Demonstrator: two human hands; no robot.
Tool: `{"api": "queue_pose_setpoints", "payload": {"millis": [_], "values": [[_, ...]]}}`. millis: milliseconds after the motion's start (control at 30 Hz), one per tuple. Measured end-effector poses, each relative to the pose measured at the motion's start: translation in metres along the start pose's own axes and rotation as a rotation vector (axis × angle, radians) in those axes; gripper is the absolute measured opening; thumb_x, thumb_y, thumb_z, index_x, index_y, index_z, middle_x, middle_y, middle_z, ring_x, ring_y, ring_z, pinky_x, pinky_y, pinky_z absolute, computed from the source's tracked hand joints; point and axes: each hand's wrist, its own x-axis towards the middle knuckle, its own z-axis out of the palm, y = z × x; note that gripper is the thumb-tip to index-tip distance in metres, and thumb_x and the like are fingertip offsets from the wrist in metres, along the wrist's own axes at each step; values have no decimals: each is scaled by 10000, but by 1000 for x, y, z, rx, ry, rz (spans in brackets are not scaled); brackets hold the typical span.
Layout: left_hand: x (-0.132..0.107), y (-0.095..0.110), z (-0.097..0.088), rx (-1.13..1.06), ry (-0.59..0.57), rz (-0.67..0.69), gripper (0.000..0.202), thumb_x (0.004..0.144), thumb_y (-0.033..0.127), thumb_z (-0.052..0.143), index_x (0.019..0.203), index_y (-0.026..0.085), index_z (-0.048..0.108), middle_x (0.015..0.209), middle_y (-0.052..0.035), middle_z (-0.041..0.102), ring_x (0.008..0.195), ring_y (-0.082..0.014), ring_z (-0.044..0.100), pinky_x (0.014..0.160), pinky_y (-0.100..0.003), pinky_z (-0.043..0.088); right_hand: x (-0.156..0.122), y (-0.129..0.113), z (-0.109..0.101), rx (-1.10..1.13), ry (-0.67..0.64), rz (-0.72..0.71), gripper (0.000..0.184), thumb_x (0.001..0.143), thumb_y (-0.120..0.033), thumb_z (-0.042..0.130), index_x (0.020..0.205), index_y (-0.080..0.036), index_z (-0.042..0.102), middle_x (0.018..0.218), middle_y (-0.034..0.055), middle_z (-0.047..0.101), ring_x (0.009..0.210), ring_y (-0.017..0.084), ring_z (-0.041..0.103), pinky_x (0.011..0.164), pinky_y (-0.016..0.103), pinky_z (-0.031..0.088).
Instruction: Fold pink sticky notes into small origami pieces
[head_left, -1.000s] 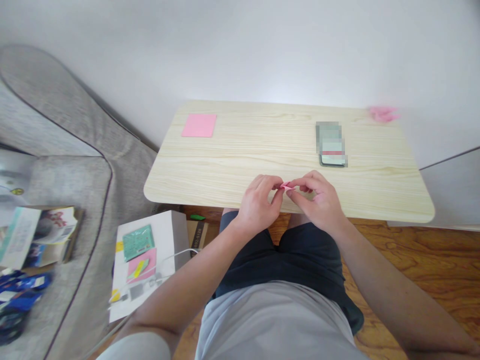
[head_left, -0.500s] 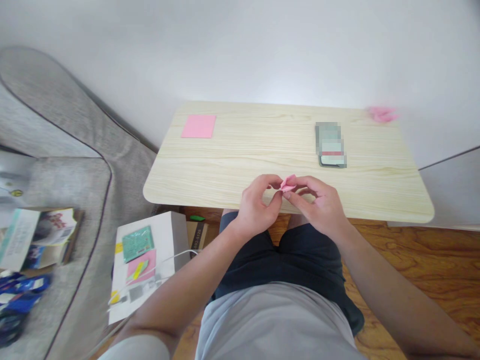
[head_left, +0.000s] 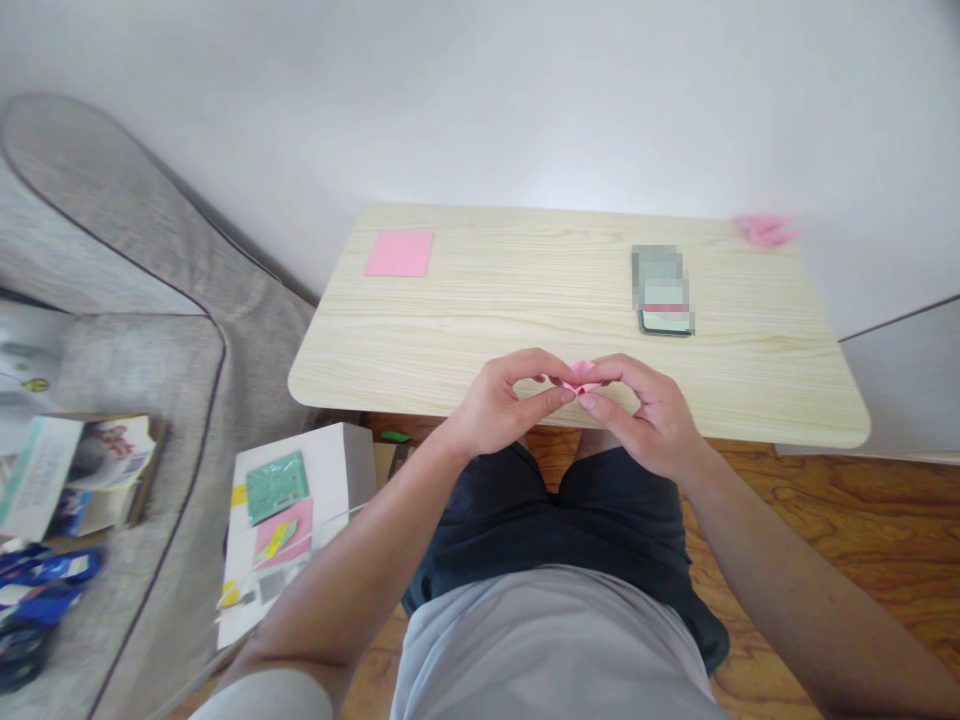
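Between my two hands, over the table's front edge, is a small folded pink paper point(head_left: 583, 372). My left hand point(head_left: 514, 400) pinches its left side between thumb and fingers. From the right, my right hand point(head_left: 641, 410) pinches the other side, thumb below and index finger above. The fingertips hide part of the paper, so its full shape cannot be made out. A flat pink paper square point(head_left: 400, 254) lies at the table's back left. Folded pink paper pieces point(head_left: 768, 230) sit blurred at the back right corner.
A phone point(head_left: 664, 290), partly pixelated, lies on the wooden table point(head_left: 510, 300), right of centre. Below left, a white box point(head_left: 322, 455) carries a green packet point(head_left: 277, 487) and pink paper. A grey sofa point(head_left: 169, 400) stands at the left, with a cardboard box and a blue toy on it.
My left forearm has swung slightly outward and the thumb now lies flatter along the paper. The folded paper has turned and its small opening now faces me. Both hands keep hold of it.
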Motion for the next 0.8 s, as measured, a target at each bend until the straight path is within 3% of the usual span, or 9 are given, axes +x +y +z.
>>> {"api": "queue_pose_setpoints", "payload": {"millis": [267, 500, 800], "values": [[-1, -3, 10, 0, 113, -46, 182, 950, 356, 694, 1016, 192, 737, 1034, -71, 743, 986, -183, 692, 901, -334, 574, 0, 1, 12, 166, 110, 96, 210, 962, -349, 706, 1156, -273, 734, 1207, 65, 748, 1043, 226, 727, 903, 392, 613], [0, -3, 19, 6, 195, -94, 166, 944, 363, 690, 973, 201, 672, 966, -36, 705, 934, -157, 677, 861, -305, 576, 1, 2, 23, 203, 226, 175, 201, 930, -369, 751, 1101, -265, 727, 1093, 51, 777, 994, 229, 739, 911, 410, 605], [2, -5, 22, 1, 253, -129, 237, 952, 430, 684, 943, 198, 637, 923, -30, 687, 867, -143, 653, 783, -276, 537, 3, 6, 24, 188, 230, 252, 316, 837, -413, 830, 1079, -272, 684, 993, 27, 759, 870, 204, 735, 740, 345, 616]]}}
